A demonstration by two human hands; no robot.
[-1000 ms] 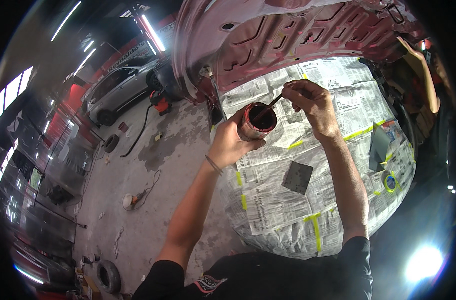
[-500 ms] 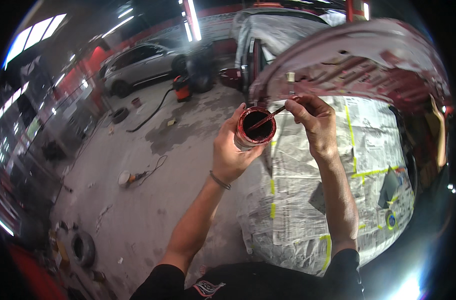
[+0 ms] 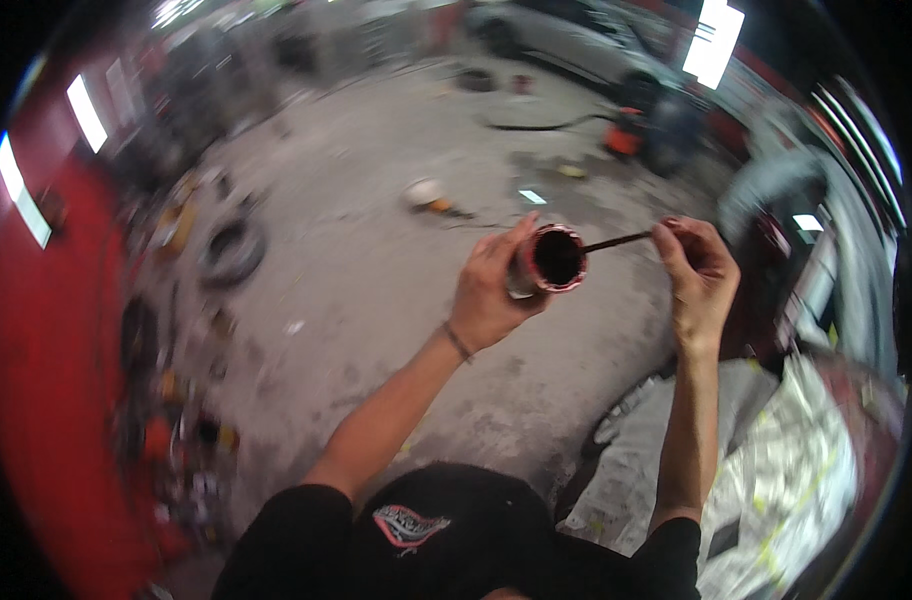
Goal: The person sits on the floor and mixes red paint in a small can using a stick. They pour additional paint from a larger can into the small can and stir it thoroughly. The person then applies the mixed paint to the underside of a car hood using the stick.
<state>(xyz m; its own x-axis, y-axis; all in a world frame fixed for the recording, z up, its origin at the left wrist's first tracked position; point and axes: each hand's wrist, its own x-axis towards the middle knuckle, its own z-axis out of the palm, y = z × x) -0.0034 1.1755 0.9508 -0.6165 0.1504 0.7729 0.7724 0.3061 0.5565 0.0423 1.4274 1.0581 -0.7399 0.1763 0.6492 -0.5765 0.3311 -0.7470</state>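
My left hand (image 3: 498,283) is wrapped round a small open can (image 3: 559,259) with dark red paint inside and smeared on its rim. The can's mouth is tilted toward me. In my right hand (image 3: 698,268), thumb and fingers pinch one end of a thin stirring stick (image 3: 618,242), dark with paint. The stick's other end lies at the right side of the can's rim; whether it touches the rim I cannot tell. Both hands are held out over the concrete floor.
At lower right is a car covered in newspaper (image 3: 791,440) and tape. A tire (image 3: 233,252) and scattered items lie along the red wall (image 3: 46,370). A corded power tool (image 3: 431,197) rests on the floor. Farther back are an orange vacuum (image 3: 624,132) and a silver car (image 3: 566,45).
My view has swung left, away from the covered car. The stick has come out of the can's mouth, and my right hand has moved away from the can.
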